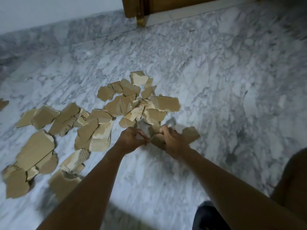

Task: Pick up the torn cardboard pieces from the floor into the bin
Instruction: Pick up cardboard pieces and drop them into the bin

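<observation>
Gathering step, head view. Torn cardboard pieces (137,100) lie on the marble floor (224,77) in a dense heap ahead of the person and in a looser spread (35,146) to the left; one stray (3,104) sits at the left edge. The left hand (132,139) curls its fingers round a grey scrap (144,129) at the near edge of the heap. The right hand (173,141), just beside it, grips a brown scrap (191,133); a further piece seems to sit under its palm, though blur makes this uncertain. The bin is not in view. Judged from the amount on the floor, the task is at an early stage. The next move calls for securing both handfuls, carrying them to the bin, then returning for the heap and the left spread.
</observation>
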{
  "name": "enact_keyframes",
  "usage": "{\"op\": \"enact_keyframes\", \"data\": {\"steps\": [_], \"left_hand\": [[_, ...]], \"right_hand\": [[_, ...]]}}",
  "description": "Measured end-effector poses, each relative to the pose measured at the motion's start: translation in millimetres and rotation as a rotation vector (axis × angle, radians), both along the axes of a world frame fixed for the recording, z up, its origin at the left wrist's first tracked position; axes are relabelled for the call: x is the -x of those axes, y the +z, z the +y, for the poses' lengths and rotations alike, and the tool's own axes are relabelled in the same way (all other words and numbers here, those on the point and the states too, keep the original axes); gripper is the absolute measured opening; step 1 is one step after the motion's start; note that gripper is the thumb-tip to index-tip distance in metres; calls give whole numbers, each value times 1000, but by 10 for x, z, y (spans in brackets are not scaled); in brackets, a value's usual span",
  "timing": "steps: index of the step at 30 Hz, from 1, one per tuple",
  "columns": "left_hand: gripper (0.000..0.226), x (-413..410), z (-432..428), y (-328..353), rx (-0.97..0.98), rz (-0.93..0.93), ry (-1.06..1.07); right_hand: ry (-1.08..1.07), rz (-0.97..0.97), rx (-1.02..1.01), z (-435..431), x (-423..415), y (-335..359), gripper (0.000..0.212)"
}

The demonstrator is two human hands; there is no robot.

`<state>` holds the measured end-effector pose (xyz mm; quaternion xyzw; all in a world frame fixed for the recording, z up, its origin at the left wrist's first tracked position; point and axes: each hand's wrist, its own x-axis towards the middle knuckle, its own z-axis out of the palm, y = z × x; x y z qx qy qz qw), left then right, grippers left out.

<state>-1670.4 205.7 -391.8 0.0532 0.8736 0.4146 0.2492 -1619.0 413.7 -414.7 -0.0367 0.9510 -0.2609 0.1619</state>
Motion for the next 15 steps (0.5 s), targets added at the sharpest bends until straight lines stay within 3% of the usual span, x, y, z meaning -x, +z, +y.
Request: {"op": "enact_keyframes", "data": {"steps": [2, 6, 8, 10, 11, 12, 15], "left_hand": [[19, 116, 199, 42, 14, 65, -120], [37, 180, 624, -157, 188, 138, -269], [55, 156, 791, -315, 296, 192, -292], [54, 111, 866, -414, 439, 255, -338], [49, 86, 899, -428, 475, 256, -331], [45, 56, 916, -394, 467, 248, -314], [43, 48, 964, -342, 433, 245, -297]], "right_hand": [[-78, -112, 191, 254, 127, 120, 46], [-46, -230, 86, 967, 471, 356, 19], [-42, -249, -4, 1184, 581, 450, 26], [-56, -332, -118, 1261, 599, 371, 21], [-64, -362, -199, 1264, 562, 283, 24], [-87, -395, -262, 1246, 491, 169, 41], [-156, -353, -286, 1142, 215, -36, 68]]}}
